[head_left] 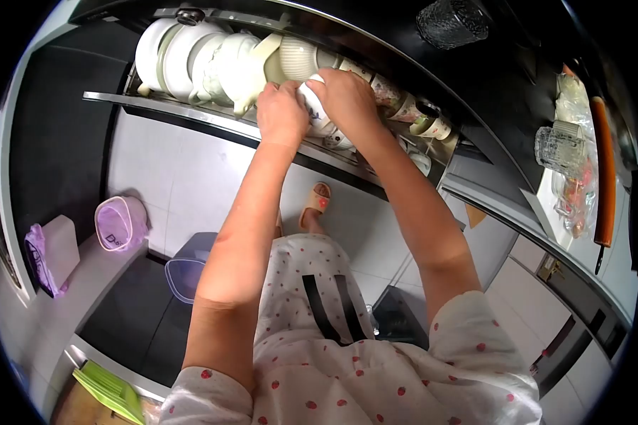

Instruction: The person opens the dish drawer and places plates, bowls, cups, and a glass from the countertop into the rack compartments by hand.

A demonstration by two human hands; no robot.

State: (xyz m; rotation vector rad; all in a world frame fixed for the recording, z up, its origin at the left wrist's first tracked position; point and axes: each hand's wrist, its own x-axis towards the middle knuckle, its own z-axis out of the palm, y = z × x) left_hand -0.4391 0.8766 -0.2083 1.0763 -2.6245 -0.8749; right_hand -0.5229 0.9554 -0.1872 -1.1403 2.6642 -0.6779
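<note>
Over an open pull-out drawer, my left hand and my right hand close on a white cup or bowl with a small dark pattern. My left fingers press its left side, and my right hand grips it from the upper right. My hands hide much of its shape. White plates stand on edge at the drawer's left. Nearer my left hand are pale dishes and a ribbed cream cup. Patterned cups sit to the right of my right hand.
A dark glass tumbler stands on the black counter above the drawer. On the right are a clear ribbed glass and an orange-handled tool. A lilac-lined bin and a clear purple container are at lower left.
</note>
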